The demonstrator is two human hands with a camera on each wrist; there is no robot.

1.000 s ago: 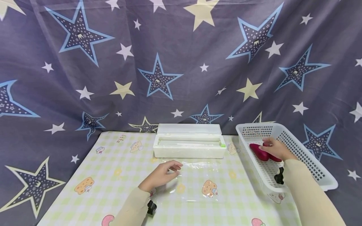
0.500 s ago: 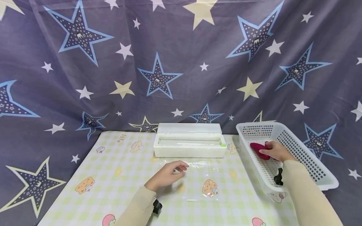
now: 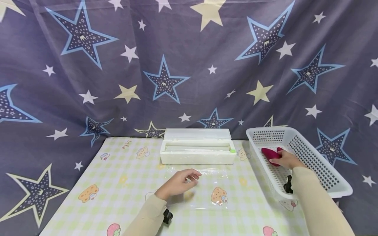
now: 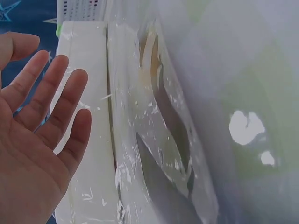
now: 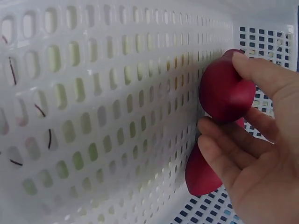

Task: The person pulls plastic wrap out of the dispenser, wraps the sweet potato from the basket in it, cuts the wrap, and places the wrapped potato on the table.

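Note:
My right hand [image 3: 285,160] reaches into a white plastic basket [image 3: 326,168] and grips a smooth crimson sweet potato [image 5: 226,91] between thumb and fingers. A second crimson sweet potato [image 5: 202,172] lies beside it, partly hidden behind the fingers in the right wrist view. Over the table my left hand [image 3: 178,182] hovers with loosely bent fingers, holding nothing. Below and beside it, a clear sheet of plastic wrap [image 3: 206,193] stretches toward me from the front of a white wrap box [image 3: 198,159], whose lid stands raised.
A green slider [image 3: 232,151] sits at the box's right end. The table wears a checked cloth [image 3: 118,183] with cartoon prints. Behind it hangs a dark curtain [image 3: 189,98] with stars. The basket stands at the table's right side.
My right hand has closed around the sweet potato in the basket and shifted slightly left. The left hand has drifted right over the plastic wrap.

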